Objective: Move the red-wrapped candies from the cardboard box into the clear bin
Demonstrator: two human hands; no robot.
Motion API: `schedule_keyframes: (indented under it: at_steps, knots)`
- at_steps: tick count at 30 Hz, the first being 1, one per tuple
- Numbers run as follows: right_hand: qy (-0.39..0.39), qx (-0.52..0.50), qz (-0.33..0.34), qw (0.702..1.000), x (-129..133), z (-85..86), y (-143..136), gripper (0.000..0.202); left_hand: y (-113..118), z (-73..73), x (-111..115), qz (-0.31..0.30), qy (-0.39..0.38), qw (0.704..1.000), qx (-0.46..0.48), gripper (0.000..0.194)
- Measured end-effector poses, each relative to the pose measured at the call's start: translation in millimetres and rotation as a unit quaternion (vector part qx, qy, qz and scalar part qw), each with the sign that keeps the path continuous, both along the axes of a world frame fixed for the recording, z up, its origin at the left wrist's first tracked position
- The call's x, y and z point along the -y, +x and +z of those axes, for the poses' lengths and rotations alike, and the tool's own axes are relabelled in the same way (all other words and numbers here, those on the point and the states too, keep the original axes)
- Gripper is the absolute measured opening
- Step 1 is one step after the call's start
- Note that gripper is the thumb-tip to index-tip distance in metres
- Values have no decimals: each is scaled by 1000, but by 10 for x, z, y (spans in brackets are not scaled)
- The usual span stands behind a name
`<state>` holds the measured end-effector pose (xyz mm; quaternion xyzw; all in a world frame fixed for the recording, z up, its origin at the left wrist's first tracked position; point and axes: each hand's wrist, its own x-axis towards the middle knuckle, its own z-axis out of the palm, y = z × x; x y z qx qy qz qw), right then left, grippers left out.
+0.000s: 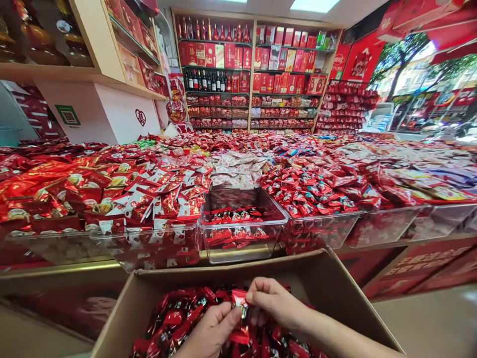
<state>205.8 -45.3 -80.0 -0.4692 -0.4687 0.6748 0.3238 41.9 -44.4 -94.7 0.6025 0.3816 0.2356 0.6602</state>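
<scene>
Over an open cardboard box (122,308), a small red wrapped candy packet (239,298) is held between both hands. My left hand (214,325) pinches its lower left side with thumb and finger. My right hand (274,301) pinches its upper right edge. Many similar red and dark wrapped packets (179,318) fill the box beneath, partly hidden by my hands and forearms. Just beyond the box stands a clear plastic bin (242,228), with a low layer of red packets at its bottom.
Clear bins heaped with red and white packets (145,199) flank the low bin on the left, and red packets (309,189) on the right. White packets (238,169) lie behind it. Shelves (253,74) of bottles and red boxes stand at the back.
</scene>
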Motion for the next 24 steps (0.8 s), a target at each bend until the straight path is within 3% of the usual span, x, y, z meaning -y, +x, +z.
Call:
schedule_keyframes:
  at_steps: [5, 10, 16, 19, 22, 24]
  knots:
    - [15, -39, -19, 999, 4, 92, 20, 27, -23, 54, 19, 25, -27, 999, 39, 35]
    - [34, -26, -39, 998, 0, 32, 6, 32, -24, 105, 37, -17, -48, 994, 96, 26]
    - [60, -27, -37, 997, -16, -35, -3, 35, -5, -45, 26, 16, -38, 999, 16, 37]
    - [65, -25, -28, 997, 5, -61, 1, 36, -16, -115, 28, 1, -17, 999, -29, 42]
    - [115, 53, -37, 991, 44, -54, 16, 26, -21, -123, 29, -3, -21, 998, -61, 45]
    - [215, 156, -49, 963, 72, -37, 25, 18, -12, -115, 22, 6, -38, 997, -62, 47]
